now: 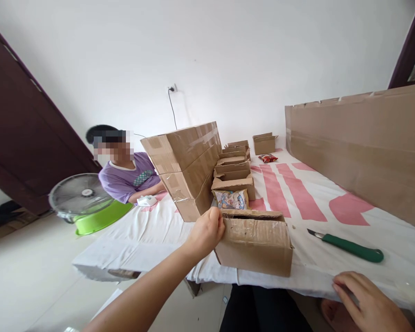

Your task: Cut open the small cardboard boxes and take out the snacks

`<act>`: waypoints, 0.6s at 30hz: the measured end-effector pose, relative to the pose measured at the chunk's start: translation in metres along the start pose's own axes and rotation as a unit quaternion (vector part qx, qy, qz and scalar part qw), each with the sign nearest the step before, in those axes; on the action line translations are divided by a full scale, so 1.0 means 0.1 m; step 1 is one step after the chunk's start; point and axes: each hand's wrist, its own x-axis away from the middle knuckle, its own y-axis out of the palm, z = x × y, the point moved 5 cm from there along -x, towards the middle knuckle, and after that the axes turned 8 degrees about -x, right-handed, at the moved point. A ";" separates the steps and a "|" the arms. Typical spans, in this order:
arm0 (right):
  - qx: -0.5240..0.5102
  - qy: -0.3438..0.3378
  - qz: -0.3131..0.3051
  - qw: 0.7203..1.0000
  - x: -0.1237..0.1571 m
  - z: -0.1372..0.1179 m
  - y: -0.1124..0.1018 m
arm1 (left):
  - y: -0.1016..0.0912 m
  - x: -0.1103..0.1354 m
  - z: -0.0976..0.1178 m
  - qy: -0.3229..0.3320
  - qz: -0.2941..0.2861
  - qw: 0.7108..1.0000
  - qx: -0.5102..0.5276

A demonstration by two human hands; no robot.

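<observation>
My left hand point(206, 233) grips the upper left corner of a small brown cardboard box point(256, 242) with clear tape on its top, which stands at the near edge of the white and pink covered surface point(297, 203). Down at the lower right, my right hand point(368, 302) rests on the front edge of that surface, fingers spread, holding nothing. A knife with a green handle point(351, 247) lies between the box and the right hand.
A row of small open boxes point(233, 170) runs away behind the near box, one holding a snack packet point(231, 199). A tall taped carton point(185, 168) leans at left. A big cardboard sheet point(363, 147) stands at right. Another person point(126, 170) sits beyond, beside a fan point(79, 196).
</observation>
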 end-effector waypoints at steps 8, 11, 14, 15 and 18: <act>0.001 -0.027 -0.001 1.000 0.02 -0.02 0.04 | 0.09 0.03 -0.14 -0.102 0.077 0.985 0.116; 0.000 -0.032 0.001 0.999 0.04 0.02 0.07 | 0.11 0.02 -0.23 -0.149 0.130 0.968 0.154; -0.009 -0.034 0.009 0.999 0.05 0.07 0.09 | 0.03 0.04 -0.28 -0.168 0.188 0.951 0.181; -0.016 -0.034 0.020 0.999 0.04 0.07 0.08 | -0.03 0.06 -0.28 -0.168 0.208 0.946 0.185; -0.065 -0.026 0.063 0.996 0.02 -0.05 0.02 | -0.29 0.20 -0.11 -0.122 0.266 0.938 0.184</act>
